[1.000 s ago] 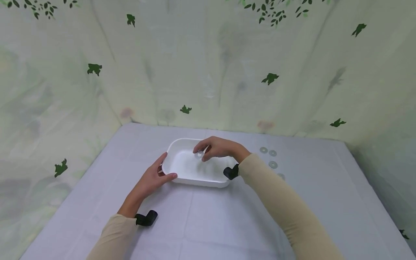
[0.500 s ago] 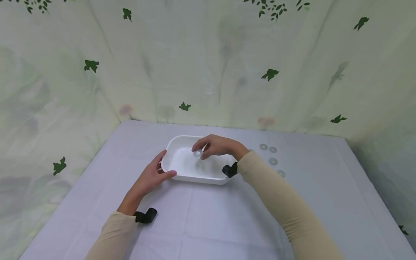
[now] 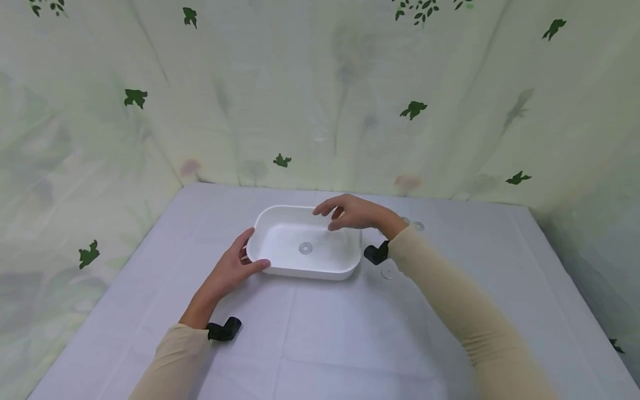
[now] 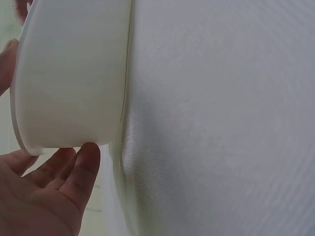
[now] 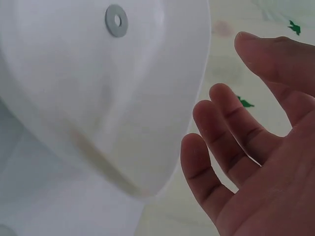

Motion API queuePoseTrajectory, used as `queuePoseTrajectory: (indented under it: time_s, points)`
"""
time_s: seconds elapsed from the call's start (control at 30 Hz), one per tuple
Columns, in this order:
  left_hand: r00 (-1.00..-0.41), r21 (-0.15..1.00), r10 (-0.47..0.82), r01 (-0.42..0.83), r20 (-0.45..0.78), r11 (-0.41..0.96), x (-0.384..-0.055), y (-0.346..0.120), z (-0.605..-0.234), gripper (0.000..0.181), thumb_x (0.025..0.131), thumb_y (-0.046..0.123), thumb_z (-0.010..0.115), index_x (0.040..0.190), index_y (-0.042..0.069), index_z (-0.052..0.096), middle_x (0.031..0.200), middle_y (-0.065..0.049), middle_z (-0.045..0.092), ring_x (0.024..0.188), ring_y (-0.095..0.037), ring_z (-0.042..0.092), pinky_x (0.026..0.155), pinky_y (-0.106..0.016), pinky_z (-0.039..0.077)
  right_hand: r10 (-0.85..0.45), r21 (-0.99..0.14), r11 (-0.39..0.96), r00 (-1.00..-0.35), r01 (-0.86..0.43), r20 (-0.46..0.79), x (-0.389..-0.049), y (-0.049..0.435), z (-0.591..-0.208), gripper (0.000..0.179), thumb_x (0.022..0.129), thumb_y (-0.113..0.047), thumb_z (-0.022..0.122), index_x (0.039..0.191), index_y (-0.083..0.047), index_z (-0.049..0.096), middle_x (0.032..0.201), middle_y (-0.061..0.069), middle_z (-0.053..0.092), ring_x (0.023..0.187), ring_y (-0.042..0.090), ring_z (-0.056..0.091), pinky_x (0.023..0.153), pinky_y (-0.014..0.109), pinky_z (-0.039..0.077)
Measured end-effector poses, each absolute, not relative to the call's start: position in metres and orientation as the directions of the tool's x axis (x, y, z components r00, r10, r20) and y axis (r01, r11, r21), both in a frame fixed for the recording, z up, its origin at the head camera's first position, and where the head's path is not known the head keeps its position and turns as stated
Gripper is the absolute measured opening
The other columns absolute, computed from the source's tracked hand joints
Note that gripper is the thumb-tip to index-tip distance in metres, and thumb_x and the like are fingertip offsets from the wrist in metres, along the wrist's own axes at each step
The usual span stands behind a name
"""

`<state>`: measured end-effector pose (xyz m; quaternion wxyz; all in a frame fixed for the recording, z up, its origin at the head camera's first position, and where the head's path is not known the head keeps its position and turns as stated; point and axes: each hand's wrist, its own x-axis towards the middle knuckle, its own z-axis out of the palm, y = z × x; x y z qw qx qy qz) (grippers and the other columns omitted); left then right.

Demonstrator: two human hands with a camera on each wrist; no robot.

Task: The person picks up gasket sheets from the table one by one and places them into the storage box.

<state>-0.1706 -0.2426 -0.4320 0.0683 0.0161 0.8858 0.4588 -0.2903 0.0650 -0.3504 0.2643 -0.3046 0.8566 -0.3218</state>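
Observation:
A white, round-cornered tray (image 3: 277, 236) sits on the table. My left hand (image 3: 231, 272) holds its left end, thumb over the near rim and fingers around the far-left side. In the left wrist view those fingers (image 4: 83, 169) lie curled against the tray's outer wall (image 4: 74, 73). One flat grey washer (image 3: 301, 249) lies on the tray floor; the right wrist view shows this washer (image 5: 111, 27) too. Above the tray's far right rim is my right hand (image 3: 355, 213), fingers loosely bent and apart, holding nothing.
More washers lie on the white-covered table (image 3: 320, 333) to the right: one washer (image 3: 422, 226) by the right wrist, another partly hidden by it, and a ring-shaped outline (image 3: 386, 277) nearer. A pale printed curtain (image 3: 320, 111) stands behind the table.
My right hand has let go of the washer, which now lies in the tray, and has moved up and to the right. The left hand keeps its hold on the tray.

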Motion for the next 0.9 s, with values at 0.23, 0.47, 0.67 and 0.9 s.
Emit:
queuePoseTrajectory:
  time_s: [0.23, 0.47, 0.67, 0.9]
  points:
    - [-0.988, 0.818, 0.106, -0.027, -0.108, 0.575, -0.172, -0.242, -0.433, 0.099, 0.088, 0.035, 0.075, 0.16, 0.011, 0.01, 0.162, -0.021, 0.023, 0.139, -0.046, 0.043, 0.108, -0.055, 0.043, -0.635, -0.679, 0.644, -0.74, -0.352, -0.219, -0.296, 0.126, -0.346, 0.044, 0.094, -0.012, 0.061, 0.137, -0.015, 0.059, 0.143, 0.011, 0.056, 0.127, 0.033, 0.055, 0.101, 0.047, 0.051]
    - [-0.988, 0.811, 0.101, -0.034, -0.114, 0.584, -0.173, -0.243, -0.431, 0.099, 0.089, 0.035, 0.074, 0.16, 0.013, 0.01, 0.163, -0.02, 0.023, 0.14, -0.046, 0.043, 0.108, -0.055, 0.043, -0.518, -0.647, 0.713, -0.825, -0.269, -0.228, -0.309, 0.172, -0.353, 0.041, 0.095, -0.009, 0.058, 0.136, -0.014, 0.059, 0.142, 0.015, 0.057, 0.128, 0.033, 0.054, 0.101, 0.048, 0.051]
    - [-0.988, 0.82, 0.109, -0.029, -0.111, 0.571, -0.175, -0.244, -0.433, 0.1, 0.088, 0.036, 0.074, 0.16, 0.013, 0.01, 0.163, -0.02, 0.023, 0.141, -0.044, 0.042, 0.109, -0.054, 0.042, -0.454, -0.633, 0.746, -0.852, -0.204, -0.26, -0.316, 0.197, -0.363, 0.044, 0.095, -0.006, 0.054, 0.139, -0.007, 0.055, 0.144, 0.022, 0.052, 0.132, 0.038, 0.05, 0.108, 0.053, 0.044]
    - [-0.989, 0.818, 0.103, -0.026, -0.103, 0.575, -0.172, -0.244, -0.435, 0.101, 0.087, 0.039, 0.075, 0.16, 0.014, 0.011, 0.163, -0.018, 0.025, 0.142, -0.041, 0.042, 0.109, -0.052, 0.042, -0.36, -0.625, 0.773, -0.887, -0.109, -0.289, -0.315, 0.228, -0.379, 0.045, 0.097, -0.007, 0.052, 0.142, -0.003, 0.051, 0.145, 0.025, 0.05, 0.134, 0.042, 0.047, 0.11, 0.058, 0.038]
